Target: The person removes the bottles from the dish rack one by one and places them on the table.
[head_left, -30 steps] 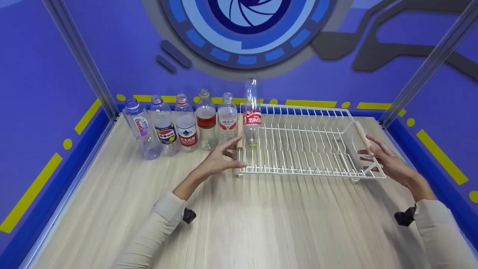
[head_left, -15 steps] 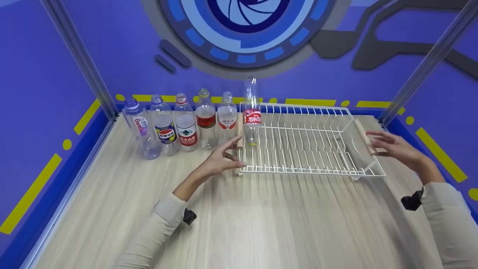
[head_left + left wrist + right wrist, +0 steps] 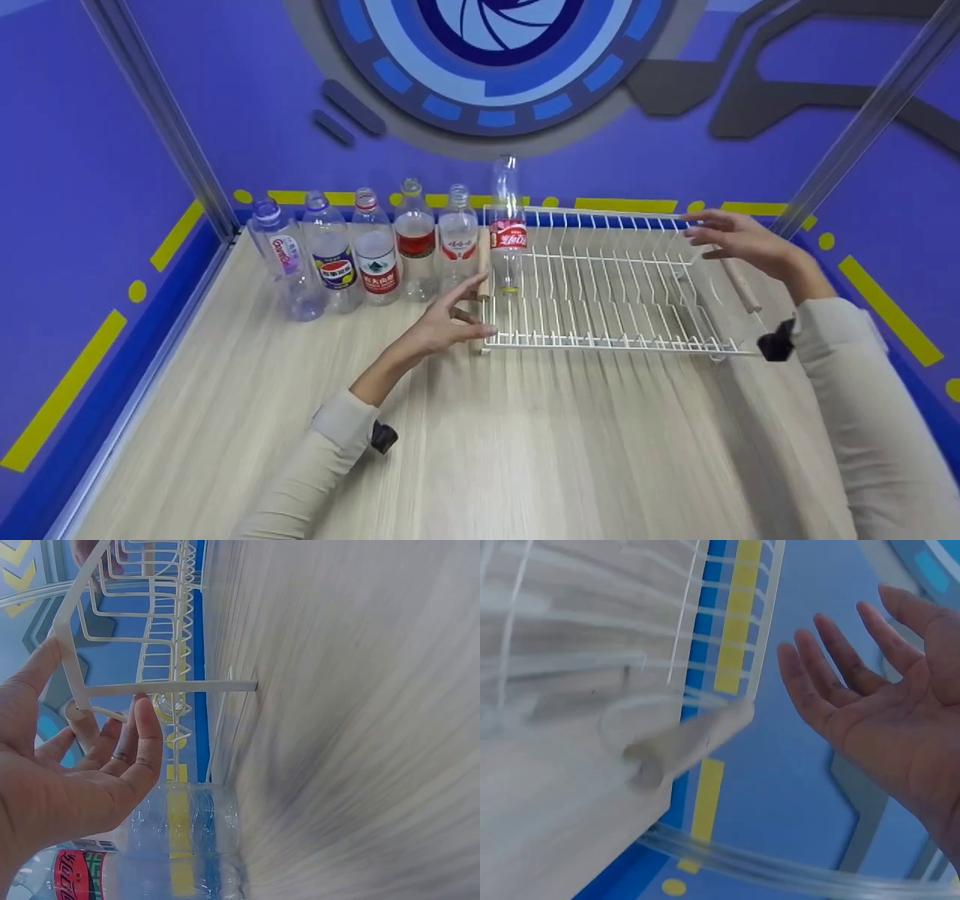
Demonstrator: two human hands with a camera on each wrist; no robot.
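A white wire dish rack (image 3: pixel 600 346) with a wooden handle (image 3: pixel 739 285) at each end stands on the table. My left hand (image 3: pixel 439 324) holds its front left corner; in the left wrist view the thumb (image 3: pixel 46 660) touches the frame and the curled fingers (image 3: pixel 146 739) lie against the lower bar. A clear bottle with a red label (image 3: pixel 509 234) stands in the rack's left end. My right hand (image 3: pixel 750 241) hovers by the back right corner, fingers spread and loosely bent, holding nothing; the right wrist view shows it apart from the rack (image 3: pixel 769 615).
Left of the rack, several empty capless plastic bottles stand in a row, among them a purplish one (image 3: pixel 289 259), one with a blue label (image 3: pixel 334 270) and one with a red-and-white label (image 3: pixel 457 244). Blue patterned walls (image 3: pixel 247 97) enclose the wooden table (image 3: pixel 525 450).
My right hand has let go of the right wooden handle and moved up and back towards the rack's far corner. My left hand, the rack and the bottles stay where they were.
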